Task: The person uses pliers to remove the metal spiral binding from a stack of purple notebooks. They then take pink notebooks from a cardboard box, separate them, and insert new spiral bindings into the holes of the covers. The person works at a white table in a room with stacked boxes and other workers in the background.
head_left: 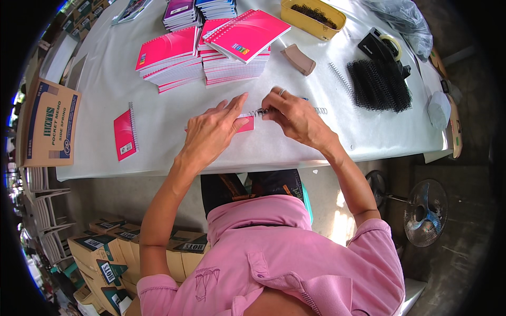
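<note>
Near the table's front edge a pink notebook [245, 124] lies mostly covered by my left hand [211, 128]. That hand rests on it with fingers stretched out flat and the thumb on the cover. My right hand [295, 117], closed in a pinch, holds a dark spiral wire coil [256, 112] at the notebook's right end. The coil runs under my fingers, and its far end shows to the right of the hand. Whether the coil passes through the notebook's holes is hidden. A small blue thing [304, 98] shows beside my right hand.
Left of my hands lies a spiral-bound pink notebook [126, 134]. Pink notebook stacks [232, 68] stand beyond them. At the right are a pile of black coils [378, 87], a tape dispenser [377, 46] and a brown block [298, 59]. A yellow tub [287, 17] stands behind; a cardboard box [50, 124] stands left.
</note>
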Tool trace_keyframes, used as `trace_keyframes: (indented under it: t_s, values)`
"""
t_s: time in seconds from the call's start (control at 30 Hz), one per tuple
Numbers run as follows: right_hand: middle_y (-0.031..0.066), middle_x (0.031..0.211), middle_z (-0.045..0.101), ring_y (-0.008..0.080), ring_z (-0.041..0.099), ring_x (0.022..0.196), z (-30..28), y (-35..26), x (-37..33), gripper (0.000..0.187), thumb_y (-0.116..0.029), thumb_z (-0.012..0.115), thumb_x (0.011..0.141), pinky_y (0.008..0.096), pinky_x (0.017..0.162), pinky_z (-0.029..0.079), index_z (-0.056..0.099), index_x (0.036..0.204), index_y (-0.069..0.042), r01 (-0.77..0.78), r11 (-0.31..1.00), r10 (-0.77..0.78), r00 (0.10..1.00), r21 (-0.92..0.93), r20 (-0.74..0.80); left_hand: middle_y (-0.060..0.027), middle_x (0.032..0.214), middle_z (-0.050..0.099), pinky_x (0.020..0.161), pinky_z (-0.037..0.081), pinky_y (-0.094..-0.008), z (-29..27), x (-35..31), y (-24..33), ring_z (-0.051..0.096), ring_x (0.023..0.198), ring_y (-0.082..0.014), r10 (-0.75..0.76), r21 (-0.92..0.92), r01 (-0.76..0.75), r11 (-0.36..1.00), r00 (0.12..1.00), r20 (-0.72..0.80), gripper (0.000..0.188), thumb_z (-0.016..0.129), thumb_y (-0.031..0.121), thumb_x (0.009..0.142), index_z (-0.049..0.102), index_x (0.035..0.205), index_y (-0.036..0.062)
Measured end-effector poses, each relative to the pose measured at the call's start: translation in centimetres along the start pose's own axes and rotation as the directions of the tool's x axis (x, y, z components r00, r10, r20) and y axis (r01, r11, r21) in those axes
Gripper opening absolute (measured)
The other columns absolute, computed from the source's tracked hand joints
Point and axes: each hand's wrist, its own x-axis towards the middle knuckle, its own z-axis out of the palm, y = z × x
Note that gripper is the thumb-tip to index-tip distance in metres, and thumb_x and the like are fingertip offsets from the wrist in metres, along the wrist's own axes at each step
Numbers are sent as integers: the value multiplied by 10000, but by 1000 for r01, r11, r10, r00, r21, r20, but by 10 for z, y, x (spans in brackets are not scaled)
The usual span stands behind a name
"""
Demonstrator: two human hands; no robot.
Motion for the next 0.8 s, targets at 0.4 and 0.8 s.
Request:
trace_keyframes:
  t_s: [0.4, 0.8]
  values:
    - [153, 916, 620, 349, 606, 926, -25, 32, 23, 145, 47, 636, 755, 401, 805, 496, 617, 897, 22, 183, 980, -199, 936, 82, 291, 1, 1209, 658, 698, 566, -395, -5, -1, 1, 688, 943, -273, 48, -61, -40, 997, 989, 138, 536, 634, 448, 857, 521, 1361, 305]
    - [29, 1339, 557, 258, 517, 1245, -98, 101, 75, 544, -184, 811, 698, 413, 1060, 420, 570, 1183, -133, -123, 915, 270, 894, -385, 358, -36, 1197, 662, 768, 562, -402, -17, -15, 6, 662, 997, -329, 73, 31, -78, 997, 988, 138, 611, 638, 454, 833, 474, 1402, 303]
